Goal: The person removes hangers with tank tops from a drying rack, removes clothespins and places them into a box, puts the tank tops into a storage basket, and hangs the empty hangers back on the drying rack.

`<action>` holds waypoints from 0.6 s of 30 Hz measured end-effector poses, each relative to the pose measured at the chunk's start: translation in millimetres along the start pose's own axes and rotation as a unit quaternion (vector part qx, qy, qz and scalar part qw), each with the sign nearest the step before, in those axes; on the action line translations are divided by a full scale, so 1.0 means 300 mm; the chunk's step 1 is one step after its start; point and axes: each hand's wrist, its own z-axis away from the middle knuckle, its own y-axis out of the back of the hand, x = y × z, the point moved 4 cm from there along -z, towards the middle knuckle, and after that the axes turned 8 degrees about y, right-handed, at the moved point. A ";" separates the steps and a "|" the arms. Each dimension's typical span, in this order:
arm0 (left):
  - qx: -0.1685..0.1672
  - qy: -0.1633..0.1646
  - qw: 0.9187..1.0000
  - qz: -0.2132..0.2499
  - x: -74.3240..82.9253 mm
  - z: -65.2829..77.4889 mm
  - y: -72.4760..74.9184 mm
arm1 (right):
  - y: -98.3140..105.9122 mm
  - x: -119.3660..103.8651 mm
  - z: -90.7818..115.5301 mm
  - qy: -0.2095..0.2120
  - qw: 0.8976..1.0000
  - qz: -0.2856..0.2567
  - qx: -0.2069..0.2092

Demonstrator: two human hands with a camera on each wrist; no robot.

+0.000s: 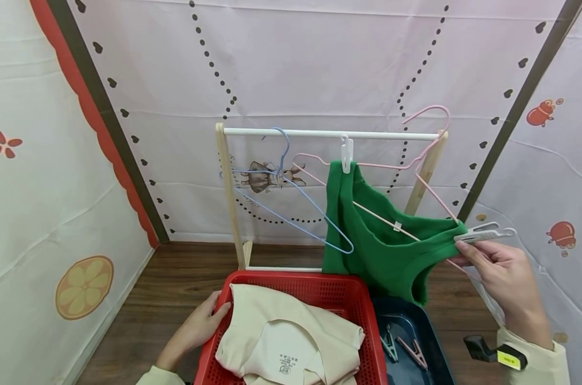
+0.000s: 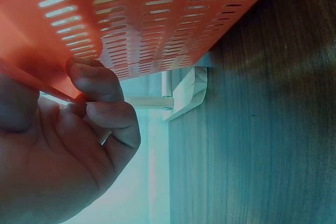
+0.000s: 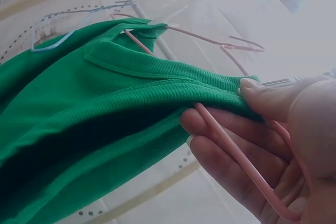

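A green sleeveless top (image 1: pixel 387 235) hangs tilted on a pink hanger (image 1: pixel 433 190). One white clothespin (image 1: pixel 347 155) clips its left shoulder, another white clothespin (image 1: pixel 485 233) its right. My right hand (image 1: pixel 510 272) pinches the right shoulder strap between thumb and fingers; in the right wrist view the pink hanger's end (image 3: pixel 247 169) runs across those fingers. The hanger's hook stands above the rack's rail, apparently off it. My left hand (image 1: pixel 201 321) grips the left rim of a red basket (image 1: pixel 300 278), fingers curled under it in the left wrist view. A folded cream garment (image 1: pixel 291 337) lies inside.
A wooden rack with a white rail (image 1: pixel 320 132) stands behind the basket. From that rail hangs a bare blue hanger (image 1: pixel 283 176) on the left. Beside the basket, a dark blue tray (image 1: pixel 406 326) holds a green clothespin (image 1: pixel 389 342) and a pink clothespin (image 1: pixel 413 353).
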 end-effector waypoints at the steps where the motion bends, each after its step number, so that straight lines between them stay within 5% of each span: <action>1: 0.000 -0.001 1.000 -0.001 0.000 0.001 0.000 | 0.002 -0.003 0.001 -0.001 1.000 -0.001 0.000; 18: 0.004 0.007 1.000 0.004 0.002 -0.002 -0.003 | 0.010 -0.046 0.012 -0.047 0.998 -0.015 -0.025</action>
